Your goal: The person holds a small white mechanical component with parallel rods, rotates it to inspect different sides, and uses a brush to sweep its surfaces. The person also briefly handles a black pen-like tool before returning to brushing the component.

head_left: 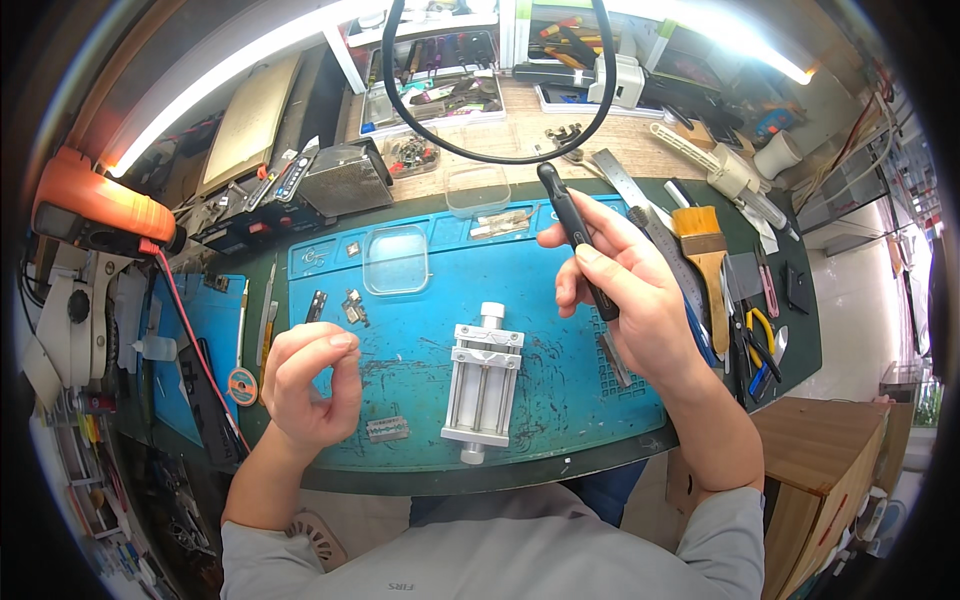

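My right hand (pixel 635 285) grips a black pen-shaped tool (pixel 578 240), held tilted above the right part of the blue work mat (pixel 420 345). To the left, my left hand (pixel 312 385) is raised with thumb and fingertips pinched together; anything between them is too small to make out. Between the hands a small silver clamp fixture (pixel 480 385) with guide rods and end knobs lies on the mat. A razor blade (pixel 388 429) rests beside my left hand. Small metal parts (pixel 354 308) and a clear plastic lid (pixel 395 260) lie farther back.
A black cable loop (pixel 490 158) hangs near the tool's upper end; whether they join is unclear. On the right lie a brush (pixel 705 250), a steel ruler (pixel 622 180) and yellow-handled pliers (pixel 762 335). An orange tool (pixel 105 205) stands left, near a solder-wick spool (pixel 242 386).
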Tool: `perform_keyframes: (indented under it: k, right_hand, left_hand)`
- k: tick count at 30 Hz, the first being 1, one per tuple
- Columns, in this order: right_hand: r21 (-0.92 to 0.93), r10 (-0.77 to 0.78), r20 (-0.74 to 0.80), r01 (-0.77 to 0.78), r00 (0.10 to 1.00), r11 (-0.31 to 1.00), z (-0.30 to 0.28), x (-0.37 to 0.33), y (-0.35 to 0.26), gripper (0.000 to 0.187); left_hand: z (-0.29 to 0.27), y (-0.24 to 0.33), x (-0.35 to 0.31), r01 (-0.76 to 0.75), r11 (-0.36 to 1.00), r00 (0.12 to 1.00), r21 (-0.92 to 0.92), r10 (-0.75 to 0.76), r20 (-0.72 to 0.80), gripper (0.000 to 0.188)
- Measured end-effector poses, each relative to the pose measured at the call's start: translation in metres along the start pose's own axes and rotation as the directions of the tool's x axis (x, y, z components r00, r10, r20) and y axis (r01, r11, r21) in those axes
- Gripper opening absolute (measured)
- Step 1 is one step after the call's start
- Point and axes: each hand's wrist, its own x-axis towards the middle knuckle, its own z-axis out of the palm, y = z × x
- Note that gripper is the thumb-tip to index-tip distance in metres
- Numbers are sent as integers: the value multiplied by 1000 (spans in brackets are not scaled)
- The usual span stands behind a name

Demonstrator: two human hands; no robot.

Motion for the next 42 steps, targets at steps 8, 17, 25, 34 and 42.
perform_keyframes:
  k: [8,17,25,34,42]
  right_hand:
    - [86,29,-16,-28,999,996,-4,1,1,48]
    - [56,30,-22,-28,999,998,-2,1,2,48]
    - [44,29,-25,-28,999,999,-4,1,2,46]
    - [63,3,26,-5,1000,998,-3,-1,2,46]
    - [95,18,18,-19,1000,995,-1,0,2,46]
  left_hand:
    - [1,0,0,-1,1000,1000,8,1,-5,34]
    - [0,-1,-1,-1,1000,1000,5,1,-4,34]
    - [-2,-1,-1,-4,1000,999,21,2,53,32]
    - [-1,0,-2,19,1000,1000,24,-19,12,34]
    - [-2,1,-3,27,999,1000,36,-27,11,34]
